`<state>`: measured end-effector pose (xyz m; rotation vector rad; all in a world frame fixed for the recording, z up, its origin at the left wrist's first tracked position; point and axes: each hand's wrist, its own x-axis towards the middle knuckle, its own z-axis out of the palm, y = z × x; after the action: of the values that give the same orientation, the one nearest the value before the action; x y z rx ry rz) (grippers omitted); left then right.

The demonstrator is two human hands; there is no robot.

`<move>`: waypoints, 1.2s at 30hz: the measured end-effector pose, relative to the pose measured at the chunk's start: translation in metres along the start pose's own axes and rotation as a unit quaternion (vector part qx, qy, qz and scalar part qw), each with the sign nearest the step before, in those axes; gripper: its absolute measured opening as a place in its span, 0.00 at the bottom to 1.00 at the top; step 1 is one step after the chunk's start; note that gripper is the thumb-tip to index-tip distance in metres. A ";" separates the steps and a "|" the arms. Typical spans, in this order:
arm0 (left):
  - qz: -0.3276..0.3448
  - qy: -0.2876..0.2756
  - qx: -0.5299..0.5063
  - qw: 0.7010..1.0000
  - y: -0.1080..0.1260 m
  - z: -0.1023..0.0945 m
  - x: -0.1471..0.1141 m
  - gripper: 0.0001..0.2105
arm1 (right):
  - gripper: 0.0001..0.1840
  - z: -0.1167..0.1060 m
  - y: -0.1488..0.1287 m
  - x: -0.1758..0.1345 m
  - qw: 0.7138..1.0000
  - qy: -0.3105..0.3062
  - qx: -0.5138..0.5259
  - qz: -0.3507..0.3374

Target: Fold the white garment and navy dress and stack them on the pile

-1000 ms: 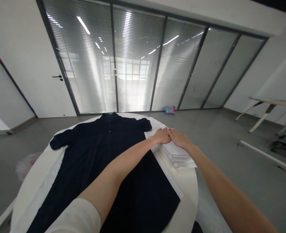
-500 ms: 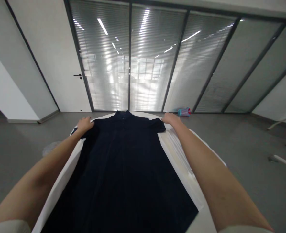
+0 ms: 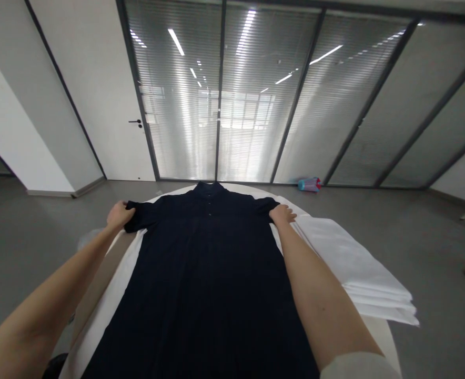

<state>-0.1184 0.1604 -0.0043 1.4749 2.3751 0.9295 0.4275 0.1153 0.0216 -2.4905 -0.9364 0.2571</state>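
Note:
A navy short-sleeved shirt (image 3: 212,273) lies spread front up on a white round table, its buttoned collar at the far end. At the far left, my left hand (image 3: 120,215) is closed on the end of one sleeve and stretches it outward. My right hand (image 3: 283,213) grips the hem of the opposite sleeve, some of its fingers pointing past the cloth. The shirt's lower end runs out of view at the bottom, and my right forearm hides part of its right side.
Folded white cloth (image 3: 346,258) is stacked on the right of the table (image 3: 382,337), overhanging its edge. A blue and red package (image 3: 309,184) lies on the floor by the glass partition (image 3: 248,116). A white door (image 3: 114,105) stands at the left.
My left hand has moved outward, and the left sleeve is now stretched out straighter. My right hand is now lower on its sleeve. The folded white cloth shows more fully.

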 end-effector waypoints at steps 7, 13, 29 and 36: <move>0.111 0.016 -0.051 0.992 0.086 0.005 -0.014 0.17 | 0.30 0.003 -0.025 -0.017 0.989 0.061 0.044 -0.125; 0.256 -0.093 -0.048 0.961 0.142 0.066 -0.075 0.10 | 0.27 0.047 -0.027 -0.079 0.836 0.024 -0.063 -0.545; 0.468 -0.213 0.022 0.858 0.217 0.175 -0.158 0.22 | 0.32 0.065 0.005 -0.064 0.886 -0.042 -0.156 -0.434; 0.514 -0.227 0.037 0.827 0.205 0.165 -0.137 0.25 | 0.36 0.063 0.003 -0.075 0.882 0.007 -0.181 -0.436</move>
<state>0.1769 0.1720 -0.0318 2.6835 1.1853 0.4994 0.3521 0.0859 -0.0346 -2.0682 -2.1209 -0.2572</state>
